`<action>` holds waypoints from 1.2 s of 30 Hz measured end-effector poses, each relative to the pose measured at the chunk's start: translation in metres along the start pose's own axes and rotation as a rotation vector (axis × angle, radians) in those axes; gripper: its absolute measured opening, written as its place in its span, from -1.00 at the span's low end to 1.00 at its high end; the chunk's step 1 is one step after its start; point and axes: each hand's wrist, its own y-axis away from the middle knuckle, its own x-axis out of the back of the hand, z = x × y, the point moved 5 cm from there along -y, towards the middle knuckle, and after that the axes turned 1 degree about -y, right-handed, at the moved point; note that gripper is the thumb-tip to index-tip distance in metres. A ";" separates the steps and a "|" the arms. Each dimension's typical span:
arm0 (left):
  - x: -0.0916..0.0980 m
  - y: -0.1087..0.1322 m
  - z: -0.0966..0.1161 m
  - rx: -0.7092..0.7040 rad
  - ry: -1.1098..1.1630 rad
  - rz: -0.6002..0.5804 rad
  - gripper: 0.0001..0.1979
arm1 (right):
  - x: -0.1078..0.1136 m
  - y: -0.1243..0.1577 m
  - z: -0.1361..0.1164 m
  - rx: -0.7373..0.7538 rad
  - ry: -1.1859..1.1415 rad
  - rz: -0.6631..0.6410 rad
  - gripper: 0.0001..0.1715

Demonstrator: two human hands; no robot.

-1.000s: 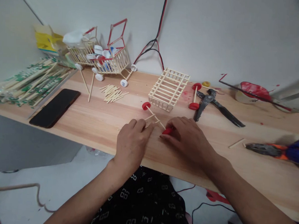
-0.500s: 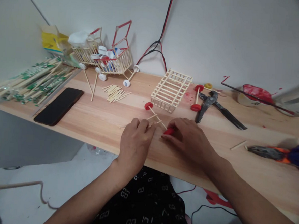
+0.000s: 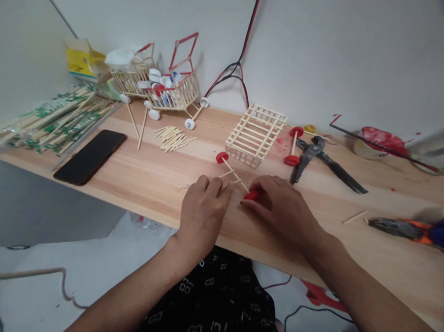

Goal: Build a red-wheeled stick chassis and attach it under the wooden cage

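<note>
A stick axle (image 3: 228, 164) with a red bottle cap (image 3: 222, 157) as a wheel on its far end lies slantwise on the table. My right hand (image 3: 276, 199) is closed, thumb and fingers round the second red cap (image 3: 251, 195) at its near end. Thin wooden sticks (image 3: 227, 174) cross the axle and run under my left hand (image 3: 204, 205). That hand is closed with its fingertips pressed down on them, and the fingers hide where they join. Just behind lies a small stick basket frame (image 3: 256, 133).
Pincers (image 3: 313, 156) lie beside another red-capped axle (image 3: 293, 146); pliers (image 3: 395, 226) are at the right. Cut sticks (image 3: 174, 138), a phone (image 3: 90, 157), wrapped chopsticks (image 3: 59, 118) and two stick carts (image 3: 176, 90) occupy the left. A red-stained cup (image 3: 381, 143) stands at the back right.
The view has shifted slightly. Both hands keep their hold on the axle and sticks, and nothing else has visibly moved.
</note>
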 end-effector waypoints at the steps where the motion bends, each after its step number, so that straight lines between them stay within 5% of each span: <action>1: 0.000 0.000 0.000 -0.001 -0.004 0.001 -0.86 | 0.000 0.000 0.000 0.000 0.000 -0.001 -0.77; 19: -0.002 0.002 0.002 -0.014 -0.036 0.052 -0.87 | 0.002 0.000 -0.001 -0.038 -0.054 -0.021 -0.80; 28: 0.000 0.002 0.002 -0.010 -0.033 0.040 -0.89 | 0.016 -0.001 0.004 -0.108 -0.063 0.123 -0.79; 36: -0.001 0.002 0.003 -0.020 -0.027 0.066 -0.90 | 0.018 -0.003 0.008 -0.164 -0.087 0.125 -0.66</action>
